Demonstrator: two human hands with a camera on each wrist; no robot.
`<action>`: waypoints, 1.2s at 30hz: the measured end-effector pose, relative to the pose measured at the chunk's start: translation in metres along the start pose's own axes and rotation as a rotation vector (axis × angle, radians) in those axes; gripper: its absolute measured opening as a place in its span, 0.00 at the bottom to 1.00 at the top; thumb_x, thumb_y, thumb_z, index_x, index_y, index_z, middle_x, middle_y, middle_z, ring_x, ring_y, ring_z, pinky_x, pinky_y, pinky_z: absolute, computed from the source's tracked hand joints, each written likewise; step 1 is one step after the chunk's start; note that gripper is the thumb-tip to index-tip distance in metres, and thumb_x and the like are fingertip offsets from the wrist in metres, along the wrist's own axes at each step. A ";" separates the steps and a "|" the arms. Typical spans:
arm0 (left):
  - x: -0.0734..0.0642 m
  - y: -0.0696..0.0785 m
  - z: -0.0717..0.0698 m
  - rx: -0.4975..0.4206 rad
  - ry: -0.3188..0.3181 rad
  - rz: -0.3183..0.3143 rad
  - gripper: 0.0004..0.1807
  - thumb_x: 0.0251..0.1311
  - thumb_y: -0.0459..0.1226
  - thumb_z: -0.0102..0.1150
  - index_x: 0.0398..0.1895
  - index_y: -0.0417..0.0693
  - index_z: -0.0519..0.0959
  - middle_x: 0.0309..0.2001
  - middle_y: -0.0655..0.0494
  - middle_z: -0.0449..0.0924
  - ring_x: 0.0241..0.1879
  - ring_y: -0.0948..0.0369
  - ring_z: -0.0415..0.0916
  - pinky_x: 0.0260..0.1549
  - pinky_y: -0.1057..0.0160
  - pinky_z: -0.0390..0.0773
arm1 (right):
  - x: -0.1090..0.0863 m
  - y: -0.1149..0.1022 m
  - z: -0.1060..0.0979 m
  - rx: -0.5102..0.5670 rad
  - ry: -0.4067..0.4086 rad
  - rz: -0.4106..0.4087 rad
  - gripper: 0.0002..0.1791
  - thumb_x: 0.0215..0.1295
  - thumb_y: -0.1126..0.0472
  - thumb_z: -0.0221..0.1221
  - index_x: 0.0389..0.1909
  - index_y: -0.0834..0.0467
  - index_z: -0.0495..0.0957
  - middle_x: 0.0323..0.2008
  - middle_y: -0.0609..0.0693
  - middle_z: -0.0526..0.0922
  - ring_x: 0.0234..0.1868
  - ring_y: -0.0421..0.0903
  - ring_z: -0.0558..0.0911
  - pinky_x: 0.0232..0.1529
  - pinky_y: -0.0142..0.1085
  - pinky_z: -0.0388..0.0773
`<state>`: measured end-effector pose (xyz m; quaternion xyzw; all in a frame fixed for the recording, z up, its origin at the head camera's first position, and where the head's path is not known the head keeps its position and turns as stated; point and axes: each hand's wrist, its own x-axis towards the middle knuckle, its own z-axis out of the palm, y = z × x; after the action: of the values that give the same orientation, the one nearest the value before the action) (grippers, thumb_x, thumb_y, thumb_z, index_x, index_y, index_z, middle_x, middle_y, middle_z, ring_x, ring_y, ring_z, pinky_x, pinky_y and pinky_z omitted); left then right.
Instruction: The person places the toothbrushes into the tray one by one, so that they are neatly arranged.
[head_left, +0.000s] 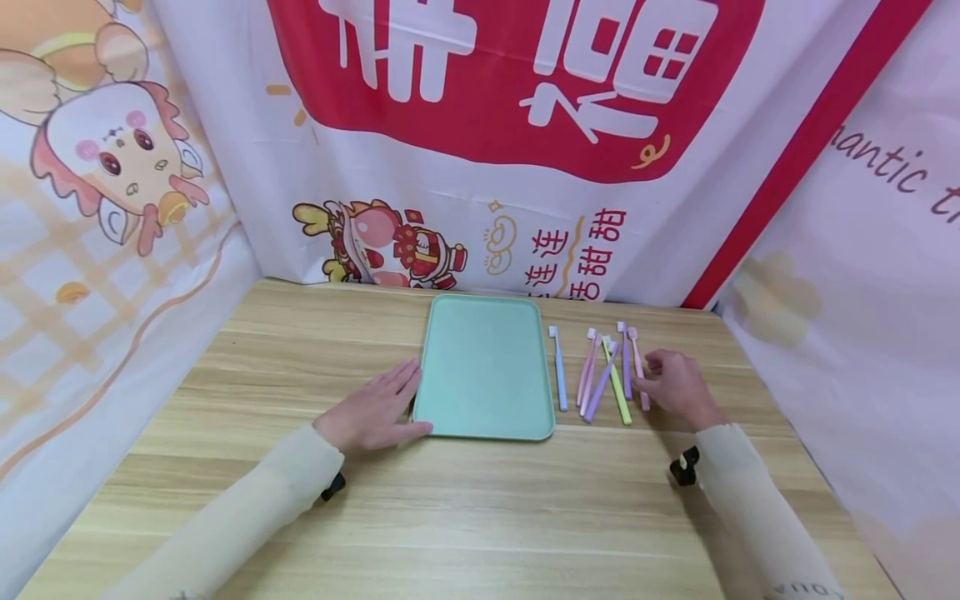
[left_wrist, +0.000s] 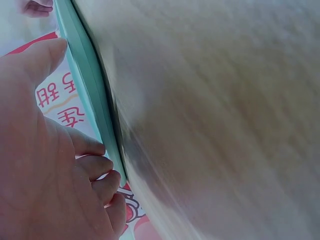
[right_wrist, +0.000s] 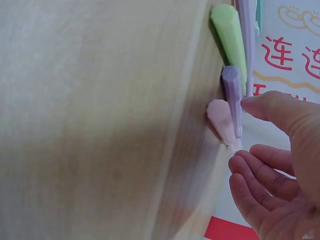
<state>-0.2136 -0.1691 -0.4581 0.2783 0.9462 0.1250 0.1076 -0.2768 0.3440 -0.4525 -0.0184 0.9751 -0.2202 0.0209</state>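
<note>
My left hand (head_left: 378, 406) rests at the left side of a mint-green tray (head_left: 486, 367). Its thumb lies by the near left corner and the other fingers along the left edge. In the left wrist view the fingertips (left_wrist: 102, 165) are right at the tray's rim (left_wrist: 92, 80). Right of the tray lie several toothbrushes, among them a blue one (head_left: 560, 371), a green one (head_left: 617, 383) and a purple one (head_left: 626, 362). My right hand (head_left: 672, 385) is at the rightmost pink toothbrush (head_left: 639, 367). In the right wrist view its thumb and fingers stand apart beside the pink handle (right_wrist: 221, 120).
Everything lies on a wood-grain table (head_left: 480, 517). A printed white and red cloth (head_left: 495, 158) hangs along the back edge, with more cloth at the left and right sides. A pink brush and another purple one (head_left: 600, 383) lie close together near the green brush.
</note>
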 end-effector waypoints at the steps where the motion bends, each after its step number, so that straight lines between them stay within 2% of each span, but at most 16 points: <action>1: 0.000 0.000 0.000 0.004 -0.005 -0.005 0.53 0.76 0.64 0.48 0.84 0.32 0.47 0.87 0.37 0.39 0.86 0.41 0.41 0.84 0.39 0.50 | 0.000 0.001 0.001 0.004 0.001 0.003 0.32 0.68 0.56 0.70 0.66 0.71 0.75 0.59 0.70 0.82 0.58 0.63 0.83 0.62 0.59 0.83; 7: 0.000 0.000 0.000 0.005 -0.013 -0.006 0.53 0.76 0.64 0.48 0.84 0.31 0.47 0.86 0.37 0.40 0.86 0.40 0.41 0.84 0.39 0.50 | 0.002 0.004 0.007 0.016 0.018 0.006 0.32 0.67 0.57 0.71 0.65 0.71 0.76 0.57 0.69 0.84 0.57 0.62 0.84 0.62 0.58 0.83; 15: 0.000 0.003 0.000 0.004 -0.008 0.024 0.51 0.77 0.61 0.50 0.83 0.31 0.50 0.86 0.36 0.43 0.86 0.40 0.43 0.84 0.39 0.51 | 0.008 0.010 0.011 0.042 0.011 0.008 0.30 0.69 0.58 0.69 0.65 0.71 0.75 0.56 0.70 0.84 0.57 0.62 0.85 0.61 0.57 0.84; 23: 0.000 0.005 0.000 -0.002 -0.007 0.017 0.51 0.77 0.61 0.51 0.83 0.30 0.50 0.86 0.36 0.42 0.86 0.40 0.43 0.83 0.38 0.51 | 0.014 0.012 0.012 0.038 0.014 0.010 0.27 0.69 0.59 0.69 0.62 0.71 0.78 0.55 0.68 0.86 0.55 0.60 0.85 0.60 0.56 0.84; 29: 0.000 0.005 -0.001 -0.006 -0.011 0.019 0.51 0.77 0.60 0.51 0.83 0.30 0.49 0.86 0.35 0.41 0.86 0.40 0.43 0.83 0.38 0.51 | 0.017 0.010 0.013 0.042 -0.001 0.043 0.25 0.70 0.60 0.68 0.62 0.70 0.79 0.54 0.67 0.85 0.53 0.58 0.84 0.60 0.54 0.84; 36: 0.001 0.005 -0.001 -0.011 -0.018 0.015 0.51 0.77 0.61 0.51 0.83 0.30 0.49 0.86 0.36 0.41 0.86 0.40 0.42 0.83 0.38 0.51 | 0.022 0.011 0.016 0.044 -0.010 0.085 0.23 0.72 0.59 0.67 0.61 0.68 0.80 0.53 0.65 0.86 0.50 0.55 0.84 0.54 0.48 0.87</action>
<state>-0.2121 -0.1652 -0.4558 0.2860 0.9424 0.1284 0.1168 -0.2984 0.3459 -0.4720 0.0223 0.9697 -0.2405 0.0354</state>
